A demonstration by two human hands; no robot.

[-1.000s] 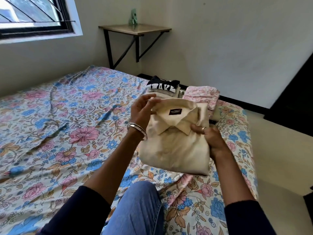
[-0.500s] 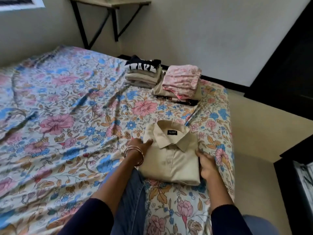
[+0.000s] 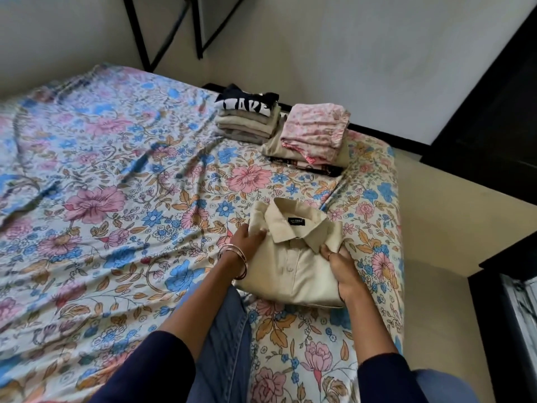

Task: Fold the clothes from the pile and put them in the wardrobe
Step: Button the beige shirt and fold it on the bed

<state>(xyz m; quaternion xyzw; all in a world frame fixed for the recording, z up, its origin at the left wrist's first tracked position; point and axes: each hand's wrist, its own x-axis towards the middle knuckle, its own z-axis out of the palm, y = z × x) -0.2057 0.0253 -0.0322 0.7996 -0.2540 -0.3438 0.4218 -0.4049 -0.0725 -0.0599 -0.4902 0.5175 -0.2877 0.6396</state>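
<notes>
Both hands grip folded beige shirt — lying on bed.

My left hand and right hand grip a folded beige shirt on a floral bedsheet, two stacks of folded clothes beyond it.
</notes>
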